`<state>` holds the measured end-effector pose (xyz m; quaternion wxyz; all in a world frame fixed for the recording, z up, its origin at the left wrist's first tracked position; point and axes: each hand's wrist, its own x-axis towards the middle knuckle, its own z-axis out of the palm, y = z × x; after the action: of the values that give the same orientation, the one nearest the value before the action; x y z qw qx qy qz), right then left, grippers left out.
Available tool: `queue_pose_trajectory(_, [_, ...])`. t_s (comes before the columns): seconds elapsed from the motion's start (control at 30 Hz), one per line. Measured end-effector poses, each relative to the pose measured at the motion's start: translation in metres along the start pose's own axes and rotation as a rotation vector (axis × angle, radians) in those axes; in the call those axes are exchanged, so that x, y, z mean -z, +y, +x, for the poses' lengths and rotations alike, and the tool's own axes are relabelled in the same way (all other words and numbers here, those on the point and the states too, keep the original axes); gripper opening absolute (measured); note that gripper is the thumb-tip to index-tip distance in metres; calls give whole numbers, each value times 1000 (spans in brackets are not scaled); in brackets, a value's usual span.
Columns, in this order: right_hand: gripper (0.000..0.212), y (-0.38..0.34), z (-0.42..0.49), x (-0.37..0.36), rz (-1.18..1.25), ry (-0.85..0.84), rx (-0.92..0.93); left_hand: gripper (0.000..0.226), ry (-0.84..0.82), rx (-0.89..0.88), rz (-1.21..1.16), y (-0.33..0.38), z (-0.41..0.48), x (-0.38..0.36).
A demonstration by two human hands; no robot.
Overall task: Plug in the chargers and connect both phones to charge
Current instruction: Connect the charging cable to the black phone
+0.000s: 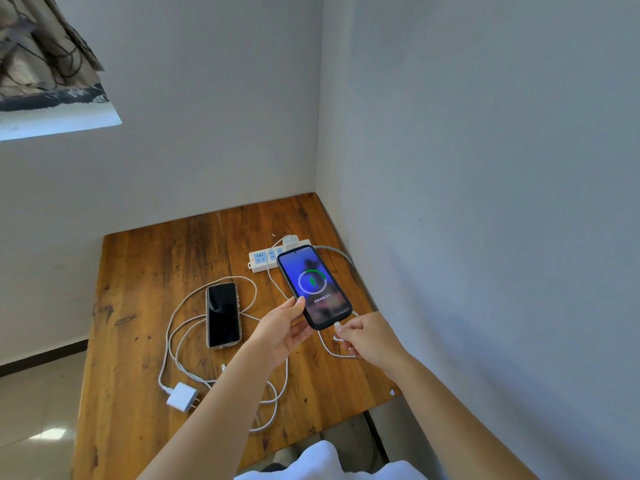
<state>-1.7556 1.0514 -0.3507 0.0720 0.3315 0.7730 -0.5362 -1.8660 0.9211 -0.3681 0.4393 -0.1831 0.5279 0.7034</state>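
Fingers [341, 336] of the right hand [372, 336] pinch the cable plug [337, 328] at the lit phone [313, 287], which the left hand [282, 329] grips above the table [138, 271]; best lower it flat, cable slack.

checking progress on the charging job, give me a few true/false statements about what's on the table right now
1. The phone in the left hand shows a charging screen. True: the lit phone shows it.
2. The dark phone is held up too. False: it lies flat on the table.
3. The loose charger sits in the power strip. False: it lies unplugged near the table's front.
4. The right hand holds the cable connector at the lit phone's bottom. True.
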Motion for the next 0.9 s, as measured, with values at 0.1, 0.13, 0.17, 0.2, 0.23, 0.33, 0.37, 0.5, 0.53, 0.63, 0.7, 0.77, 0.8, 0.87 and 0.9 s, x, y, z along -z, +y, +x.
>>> queue_pose_trajectory(0.1, [23, 0, 0, 0, -4, -1, -2, 38, -3, 0, 0, -1, 1, 0])
queue_pose_trajectory(0.13, [23, 1, 1, 0, -5, 0, -3, 38, -1, 0, 2, -1, 1, 0])
queue_pose_trajectory(0.17, [24, 1, 1, -1, -6, -1, -5, 39, 1, 1, 3, -1, 1, 0])
queue_pose_trajectory(0.2, [24, 1, 1, -1, -8, -2, -7, 39, 3, 1, 4, -1, 1, 0])
queue_pose_trajectory(0.23, [24, 2, 1, -1, -10, -4, -9, 39, 4, 1, 6, -1, 1, 0])
queue_pose_trajectory(0.33, [24, 3, 2, -2, -12, -3, -12, 39, 6, 2, 13, -1, 0, 1])
queue_pose_trajectory(0.37, [25, 3, 2, -2, -11, -2, -12, 39, 5, 3, 12, -1, 0, 1])
queue_pose_trajectory(0.5, [25, 4, 3, -2, -20, 0, -7, 39, -1, 5, 8, 0, 0, 1])
queue_pose_trajectory(0.53, [25, 4, 2, -2, -23, 1, -4, 39, 1, 5, 8, -1, -1, 1])
queue_pose_trajectory(0.63, [26, 5, 2, -2, -32, 4, 4, 39, 6, 3, 10, -1, -1, 1])
queue_pose_trajectory(0.7, [26, 5, 2, -2, -31, 3, 6, 39, 7, 4, 10, -2, -2, 1])
queue_pose_trajectory(0.77, [25, 6, 2, -2, -28, 2, 8, 39, 6, 4, 13, -2, -2, 0])
queue_pose_trajectory(0.8, [25, 6, 2, -2, -28, 2, 10, 39, 6, 4, 15, -1, -2, 0])
queue_pose_trajectory(0.87, [25, 6, 2, -3, -28, 5, 12, 39, 8, 3, 14, -1, -3, 0])
queue_pose_trajectory(0.9, [25, 6, 2, -3, -27, 6, 12, 40, 11, 3, 13, -1, -3, -1])
